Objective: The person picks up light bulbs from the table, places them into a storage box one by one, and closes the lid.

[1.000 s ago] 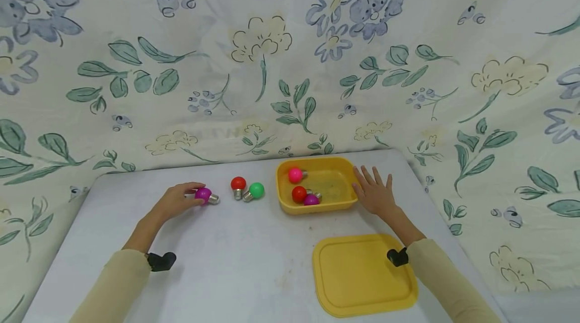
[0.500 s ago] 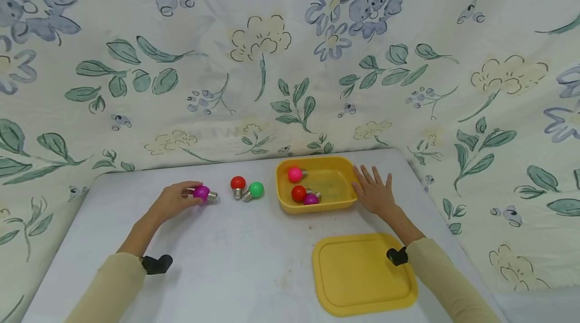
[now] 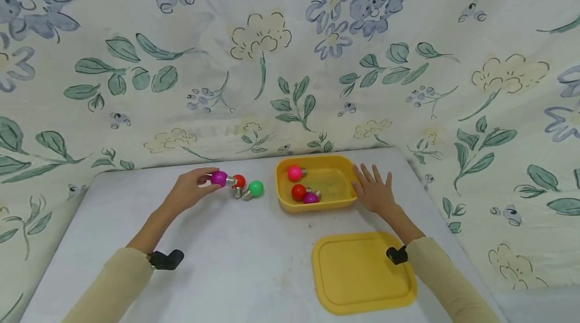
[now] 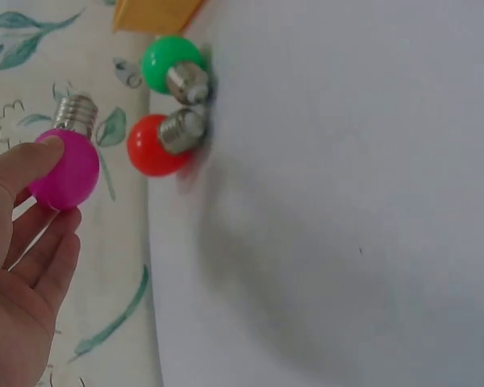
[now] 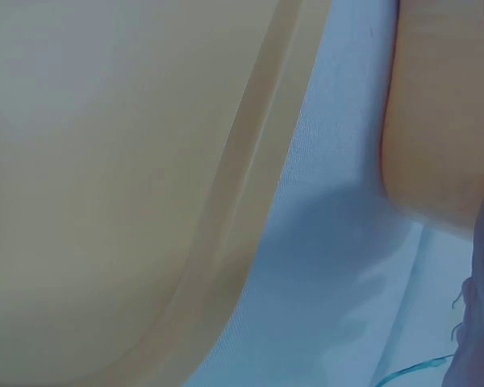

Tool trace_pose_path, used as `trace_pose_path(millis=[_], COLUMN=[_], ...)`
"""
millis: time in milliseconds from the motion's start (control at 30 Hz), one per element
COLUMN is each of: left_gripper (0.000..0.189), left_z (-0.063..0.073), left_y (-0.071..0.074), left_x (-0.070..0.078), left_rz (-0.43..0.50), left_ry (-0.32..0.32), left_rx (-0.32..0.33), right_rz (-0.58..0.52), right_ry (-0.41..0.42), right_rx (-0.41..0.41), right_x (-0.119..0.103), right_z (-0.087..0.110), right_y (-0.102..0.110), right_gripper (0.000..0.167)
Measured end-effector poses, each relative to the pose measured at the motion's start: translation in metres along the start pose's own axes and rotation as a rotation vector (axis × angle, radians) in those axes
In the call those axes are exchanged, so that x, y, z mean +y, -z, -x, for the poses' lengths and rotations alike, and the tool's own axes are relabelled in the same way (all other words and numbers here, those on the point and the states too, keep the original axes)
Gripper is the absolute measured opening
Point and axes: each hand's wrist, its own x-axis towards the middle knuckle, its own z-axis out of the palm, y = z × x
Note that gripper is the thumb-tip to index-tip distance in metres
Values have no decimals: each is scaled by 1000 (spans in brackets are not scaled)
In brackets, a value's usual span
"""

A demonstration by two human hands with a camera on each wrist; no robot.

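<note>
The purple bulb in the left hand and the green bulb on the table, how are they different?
The purple bulb is pinched by the left hand; the green bulb lies on the table. In the head view, the purple bulb's base points right, the green bulb's down-left. Both have round tops and silvery screw bases.

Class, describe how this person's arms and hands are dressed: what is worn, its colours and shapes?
The left sleeve and right sleeve are long, plain and pale beige. At each cuff sits a small black device, the left one and the right one, with rounded lobes. The left hand and right hand are ungloved. No cables show.
</note>
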Motion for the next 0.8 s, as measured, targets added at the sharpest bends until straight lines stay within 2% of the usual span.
trace_pose_path(millis=[200, 400, 633, 800], left_gripper=[50, 51, 49, 49], left_z=[-10, -22, -40, -51], left_y=[-17, -40, -67, -83], left_x=[28, 52, 73, 85], left_rz=[36, 39, 72, 96], left_ry=[-65, -60, -107, -146], left_rx=[6, -13, -11, -38], right_rz=[11, 33, 93, 110], right_ry=[6, 18, 30, 32], right_rx=[1, 15, 15, 11], right_x=[1, 1, 0, -2], right_z=[0, 0, -1, 0], right_y=[0, 0, 1, 3], right_gripper=[59, 59, 58, 57])
